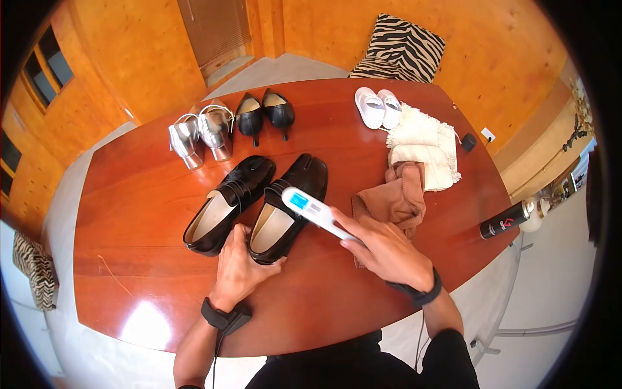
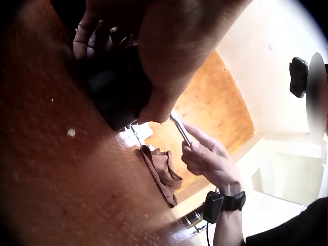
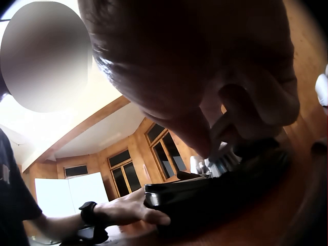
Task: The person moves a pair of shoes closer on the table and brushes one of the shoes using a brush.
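A pair of black split-toe loafers stands on the table, toes pointing away. My left hand (image 1: 240, 269) grips the heel of the right loafer (image 1: 304, 172), thumb on its outer side and fingers at the inner side. The left loafer (image 1: 223, 211) stands close beside it. In my right hand (image 1: 389, 253) is a slim white handheld device (image 1: 327, 220) with a blue panel near its far end. That end overlaps the right loafer's upper in the head view. The left wrist view shows the device (image 2: 179, 128) edge-on, pinched between thumb and fingers.
Silver heeled shoes (image 1: 217, 133) and black pumps (image 1: 278, 110) stand behind the loafers. To the right lie a brown cloth (image 1: 395, 198), a cream fringed cloth (image 1: 421, 146) and small white shoes (image 1: 369, 107). A black spray can (image 1: 505, 220) is by the right edge.
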The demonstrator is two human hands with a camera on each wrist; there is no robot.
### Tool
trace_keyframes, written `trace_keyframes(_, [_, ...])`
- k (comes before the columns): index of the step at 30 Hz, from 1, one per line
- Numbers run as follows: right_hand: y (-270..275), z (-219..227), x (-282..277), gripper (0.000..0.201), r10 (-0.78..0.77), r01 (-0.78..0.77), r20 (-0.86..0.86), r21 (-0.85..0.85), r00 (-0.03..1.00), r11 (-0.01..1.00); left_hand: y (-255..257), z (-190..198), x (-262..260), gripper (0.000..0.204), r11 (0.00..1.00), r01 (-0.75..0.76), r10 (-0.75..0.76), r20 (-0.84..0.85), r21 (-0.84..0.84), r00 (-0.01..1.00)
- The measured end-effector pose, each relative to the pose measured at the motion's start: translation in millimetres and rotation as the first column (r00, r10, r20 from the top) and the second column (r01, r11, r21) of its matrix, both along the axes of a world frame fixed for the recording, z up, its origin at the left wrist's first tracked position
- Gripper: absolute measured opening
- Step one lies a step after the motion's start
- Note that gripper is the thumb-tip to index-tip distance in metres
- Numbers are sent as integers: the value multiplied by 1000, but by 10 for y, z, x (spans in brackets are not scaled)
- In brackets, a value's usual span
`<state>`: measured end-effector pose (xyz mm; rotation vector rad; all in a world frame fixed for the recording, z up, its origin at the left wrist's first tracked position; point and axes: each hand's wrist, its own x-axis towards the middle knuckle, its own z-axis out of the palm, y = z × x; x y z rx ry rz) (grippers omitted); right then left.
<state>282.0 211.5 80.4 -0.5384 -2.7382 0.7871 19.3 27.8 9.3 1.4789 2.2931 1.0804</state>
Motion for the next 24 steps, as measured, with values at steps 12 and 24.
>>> trace_keyframes(12, [-231, -207, -312, 67, -130, 120, 15, 284, 991, 951, 16, 50, -12, 76, 998, 17, -10, 114, -58, 993])
trace_keyframes(24, [98, -307, -105, 62, -136, 100, -164, -209, 977, 973, 5, 29, -37, 78, 998, 28, -22, 94, -61, 995])
